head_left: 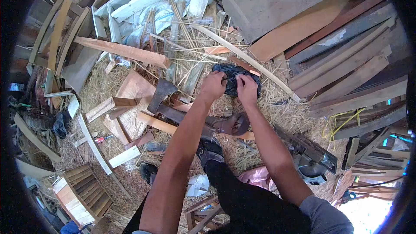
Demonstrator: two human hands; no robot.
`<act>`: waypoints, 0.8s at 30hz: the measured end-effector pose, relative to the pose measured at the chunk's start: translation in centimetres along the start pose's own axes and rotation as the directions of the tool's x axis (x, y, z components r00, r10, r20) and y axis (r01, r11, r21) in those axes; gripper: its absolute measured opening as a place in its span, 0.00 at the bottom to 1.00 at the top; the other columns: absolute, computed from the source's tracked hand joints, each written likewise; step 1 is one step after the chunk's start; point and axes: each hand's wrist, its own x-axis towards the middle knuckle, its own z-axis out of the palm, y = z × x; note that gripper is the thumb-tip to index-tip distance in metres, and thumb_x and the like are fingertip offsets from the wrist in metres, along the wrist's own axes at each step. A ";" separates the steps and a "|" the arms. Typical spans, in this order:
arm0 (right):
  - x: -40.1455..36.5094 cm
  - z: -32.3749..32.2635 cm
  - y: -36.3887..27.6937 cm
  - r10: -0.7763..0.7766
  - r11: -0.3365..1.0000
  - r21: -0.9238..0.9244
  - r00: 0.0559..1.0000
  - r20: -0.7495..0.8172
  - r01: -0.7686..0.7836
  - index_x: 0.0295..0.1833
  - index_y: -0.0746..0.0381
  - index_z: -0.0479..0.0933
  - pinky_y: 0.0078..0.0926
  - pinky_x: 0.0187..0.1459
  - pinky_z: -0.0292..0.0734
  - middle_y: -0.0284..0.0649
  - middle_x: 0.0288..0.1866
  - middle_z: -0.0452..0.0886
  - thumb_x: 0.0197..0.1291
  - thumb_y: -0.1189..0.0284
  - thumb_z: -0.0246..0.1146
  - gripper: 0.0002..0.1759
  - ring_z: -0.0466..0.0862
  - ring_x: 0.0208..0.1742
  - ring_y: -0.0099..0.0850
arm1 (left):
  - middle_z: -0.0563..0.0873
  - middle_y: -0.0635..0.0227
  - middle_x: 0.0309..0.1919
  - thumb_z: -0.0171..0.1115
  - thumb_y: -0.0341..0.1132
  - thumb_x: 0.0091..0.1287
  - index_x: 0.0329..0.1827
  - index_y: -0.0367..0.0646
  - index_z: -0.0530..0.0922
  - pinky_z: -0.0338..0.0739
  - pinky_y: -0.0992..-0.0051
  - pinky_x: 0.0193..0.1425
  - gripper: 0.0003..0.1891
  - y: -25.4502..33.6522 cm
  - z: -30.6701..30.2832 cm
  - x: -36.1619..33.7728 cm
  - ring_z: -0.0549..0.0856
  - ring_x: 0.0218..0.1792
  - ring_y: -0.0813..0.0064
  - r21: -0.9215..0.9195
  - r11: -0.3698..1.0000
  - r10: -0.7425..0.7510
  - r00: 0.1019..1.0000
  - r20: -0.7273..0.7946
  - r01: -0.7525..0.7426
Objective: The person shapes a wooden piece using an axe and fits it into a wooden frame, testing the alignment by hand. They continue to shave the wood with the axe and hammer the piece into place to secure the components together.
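Observation:
A crumpled black plastic bag (232, 73) lies ahead of me on the straw and shavings. My left hand (214, 86) grips its near left side with curled fingers. On the near right side, my right hand (246, 89) pinches the same bag, a short gap from the left. What the bag contains, if anything, is hidden. Closer to me, partly behind my left forearm, is a hand saw (229, 125) with a dark handle. An axe (162, 92) lies left of the forearm, its dark head showing.
A circular saw (310, 168) sits right of my right forearm. Long planks (342, 67) are stacked at the right, and a pale strip (249, 58) slants past the bag. Left are a screwdriver (103, 139), a slatted wooden piece (84, 194) and wood offcuts. My shoe (211, 149) stands below the hand saw.

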 end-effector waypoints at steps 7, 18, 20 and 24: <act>0.7 -1.3 -3.1 -0.013 0.982 0.191 0.999 0.053 0.003 0.45 0.66 0.83 0.34 0.45 0.80 0.46 0.39 0.86 0.65 0.73 0.66 0.08 0.86 0.39 0.40 | 0.89 0.53 0.37 0.68 0.28 0.65 0.44 0.36 0.81 0.82 0.66 0.48 0.08 1.4 -2.5 -0.2 0.90 0.40 0.59 -0.510 0.858 -0.141 0.983 -0.118 0.062; 0.8 0.4 -14.7 -0.094 0.838 0.545 0.972 0.216 -0.040 0.51 0.70 0.83 0.20 0.43 0.75 0.35 0.38 0.86 0.68 0.71 0.67 0.13 0.80 0.38 0.19 | 0.89 0.64 0.37 0.70 0.27 0.63 0.48 0.32 0.82 0.82 0.74 0.46 0.12 1.9 -17.4 -4.2 0.87 0.39 0.76 -0.546 0.836 0.009 0.997 -0.078 -0.051; -0.1 1.1 -16.7 -0.129 0.779 0.625 0.961 0.245 -0.055 0.52 0.69 0.83 0.19 0.42 0.75 0.33 0.38 0.85 0.67 0.71 0.67 0.14 0.79 0.37 0.18 | 0.90 0.64 0.40 0.71 0.29 0.63 0.50 0.35 0.83 0.81 0.73 0.50 0.13 2.9 -21.4 -6.6 0.87 0.41 0.77 -0.358 0.931 0.046 0.995 -0.087 -0.075; -3.5 2.3 -18.3 -0.162 0.880 0.466 0.864 0.477 -0.092 0.55 0.69 0.82 0.27 0.42 0.78 0.42 0.40 0.87 0.65 0.69 0.69 0.17 0.84 0.39 0.29 | 0.90 0.66 0.40 0.70 0.30 0.66 0.47 0.37 0.86 0.80 0.74 0.46 0.09 2.2 -27.4 -12.3 0.86 0.41 0.78 -0.275 0.960 -0.057 0.998 0.016 0.059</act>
